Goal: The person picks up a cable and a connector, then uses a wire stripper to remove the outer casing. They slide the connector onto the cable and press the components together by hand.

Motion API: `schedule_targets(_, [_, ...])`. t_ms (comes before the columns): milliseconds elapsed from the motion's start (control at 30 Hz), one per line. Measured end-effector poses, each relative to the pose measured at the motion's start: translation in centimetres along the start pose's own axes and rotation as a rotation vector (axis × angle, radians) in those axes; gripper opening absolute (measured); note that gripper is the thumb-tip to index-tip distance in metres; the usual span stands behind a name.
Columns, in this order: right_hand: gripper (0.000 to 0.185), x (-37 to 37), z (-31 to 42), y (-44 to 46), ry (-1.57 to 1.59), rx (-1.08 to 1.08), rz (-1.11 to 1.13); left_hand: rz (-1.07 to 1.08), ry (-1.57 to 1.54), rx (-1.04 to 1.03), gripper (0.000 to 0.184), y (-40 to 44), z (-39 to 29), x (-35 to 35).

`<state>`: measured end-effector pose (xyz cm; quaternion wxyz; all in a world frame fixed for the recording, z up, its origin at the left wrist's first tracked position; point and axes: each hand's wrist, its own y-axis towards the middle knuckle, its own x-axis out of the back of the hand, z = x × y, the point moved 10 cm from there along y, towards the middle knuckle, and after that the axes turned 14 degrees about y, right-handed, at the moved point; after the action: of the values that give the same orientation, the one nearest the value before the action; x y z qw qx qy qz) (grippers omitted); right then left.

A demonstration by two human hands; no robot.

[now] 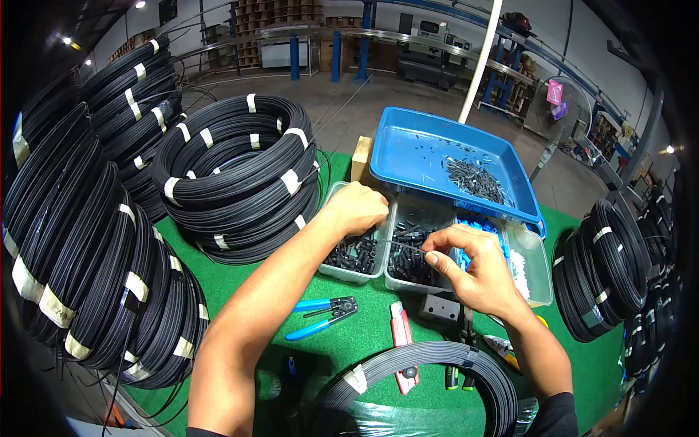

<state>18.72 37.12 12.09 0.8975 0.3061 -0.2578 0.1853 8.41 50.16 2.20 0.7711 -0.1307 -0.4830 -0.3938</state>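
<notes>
My right hand (477,266) pinches a thin black cable (409,247) between thumb and fingertips. The cable's free end points left, over the middle clear bin (421,285), where small black plastic parts lie. Above the left clear bin (352,275) is my left hand (360,207), its fingers curled down and closed; its fingertips are hidden behind the hand. Small black connector parts (355,255) fill that bin. In front of me lies a coil of flat black cable (419,355) bound with tape.
A blue tray (408,153) with black scraps stands behind the bins. Blue-handled pliers (320,315), a red-and-white cutter (403,342) and a metal block (440,309) lie on the green mat (291,357). Large cable coils (233,171) stand left, others (603,269) right.
</notes>
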Motion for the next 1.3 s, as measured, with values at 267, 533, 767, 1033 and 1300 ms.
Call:
schedule_targets(267, [0.011,-0.8,-0.9,0.3,0.025,-0.087,-0.004,0.013,0.010,-0.090,0.011,-0.1,-0.2,-0.4])
schedule_targets(533, [0.012,-1.2,-1.4,0.5,0.036,-0.165,-0.005,0.088,-0.027,-0.064,0.013,-0.3,0.3,-0.5])
schedule_targets(767, [0.013,0.4,-1.5,-1.7,0.135,-0.234,-0.098,-0.067,-0.234,-0.041,0.021,-2.5,1.1,4.3])
schedule_targets(1033, [0.011,6.5,-0.1,-8.6,0.189,-0.229,-0.363,-0.412,-0.919,0.202,0.017,-8.4,-1.6,15.6])
schedule_targets(1300, [0.011,8.9,0.0,-13.2,0.486,-0.152,-0.371,-0.588,-1.009,0.242,0.017,-12.2,-7.5,21.8])
